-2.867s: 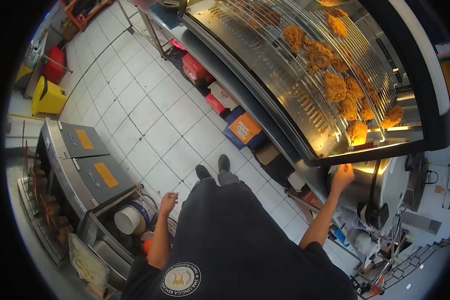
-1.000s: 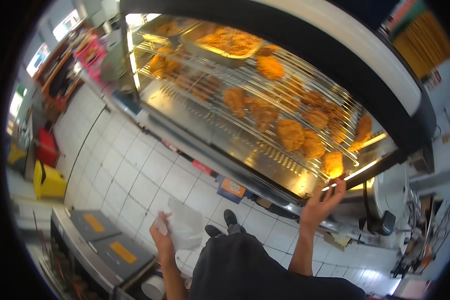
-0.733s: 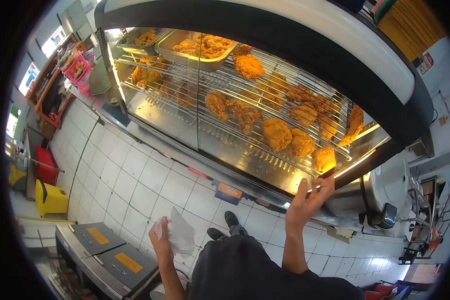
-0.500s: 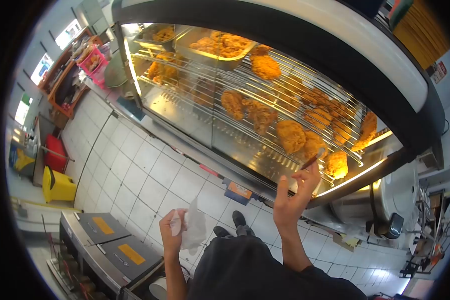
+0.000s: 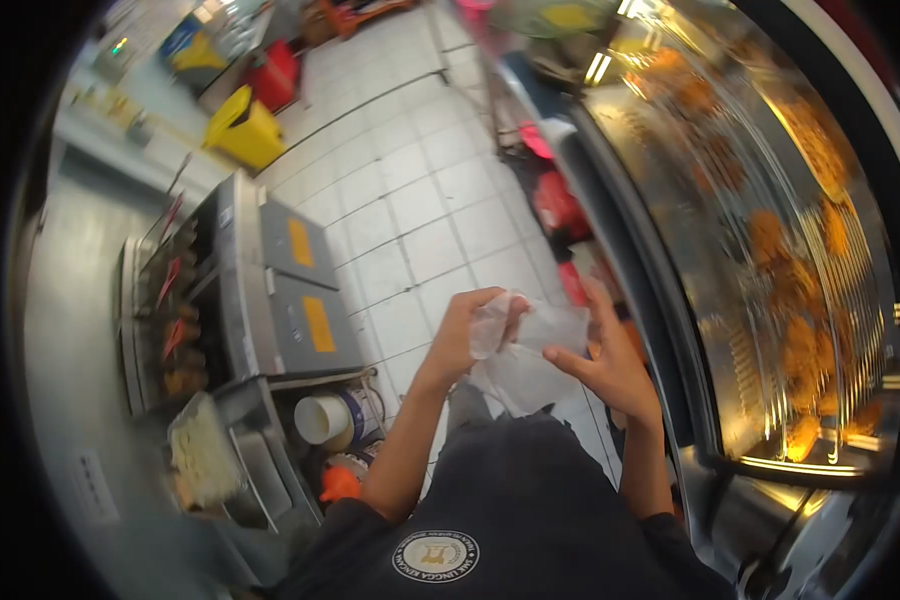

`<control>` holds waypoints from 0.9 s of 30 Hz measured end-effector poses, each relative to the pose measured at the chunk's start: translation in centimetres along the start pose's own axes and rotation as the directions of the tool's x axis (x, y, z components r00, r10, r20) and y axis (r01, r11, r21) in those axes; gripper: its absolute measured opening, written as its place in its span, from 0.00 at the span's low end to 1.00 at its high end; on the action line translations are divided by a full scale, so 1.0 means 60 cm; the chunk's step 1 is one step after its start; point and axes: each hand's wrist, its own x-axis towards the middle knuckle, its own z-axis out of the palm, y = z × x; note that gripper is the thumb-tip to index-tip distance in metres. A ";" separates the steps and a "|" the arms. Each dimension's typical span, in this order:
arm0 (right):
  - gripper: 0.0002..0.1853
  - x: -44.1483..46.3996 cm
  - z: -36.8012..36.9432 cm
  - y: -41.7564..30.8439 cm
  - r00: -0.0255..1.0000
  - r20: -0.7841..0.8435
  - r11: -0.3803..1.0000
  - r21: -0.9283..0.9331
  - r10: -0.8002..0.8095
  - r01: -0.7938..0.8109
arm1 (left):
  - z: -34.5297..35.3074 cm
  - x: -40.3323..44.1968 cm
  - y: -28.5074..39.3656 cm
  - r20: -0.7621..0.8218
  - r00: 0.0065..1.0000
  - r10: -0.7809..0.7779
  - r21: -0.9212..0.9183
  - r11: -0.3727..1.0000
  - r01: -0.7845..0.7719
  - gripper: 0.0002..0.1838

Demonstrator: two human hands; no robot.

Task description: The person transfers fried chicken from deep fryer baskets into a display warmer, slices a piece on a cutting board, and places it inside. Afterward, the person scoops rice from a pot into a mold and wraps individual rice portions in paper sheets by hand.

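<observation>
A thin, translucent white bag (image 5: 525, 378) hangs in front of my dark shirt. My left hand (image 5: 465, 335) is closed on its upper left part, with the film bunched around the fingertips. My right hand (image 5: 615, 365) is at the bag's right side, thumb overlapping the film and fingers spread apart. Whether the right thumb presses on the bag I cannot tell. To the right stands the lit glass display cabinet (image 5: 642, 255), where fried chicken pieces (image 5: 800, 350) lie on wire racks, somewhat blurred.
At left is a metal unit with grey panels (image 5: 300, 290) bearing orange labels. Below it are a white bucket (image 5: 320, 420) and a metal tray (image 5: 262, 470). A yellow bin (image 5: 245, 130) and red container (image 5: 275, 78) stand farther back on the white tiled floor (image 5: 400, 215).
My view has turned left. My right hand has come away from the cabinet front, without the dark item it held, and is now beside the bag in my left hand.
</observation>
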 end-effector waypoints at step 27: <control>0.08 0.506 0.587 0.105 0.944 0.329 0.938 -0.332 0.014 0.102 | -1.159 0.003 -0.138 -0.959 0.224 0.173 0.190 0.980 0.059 0.10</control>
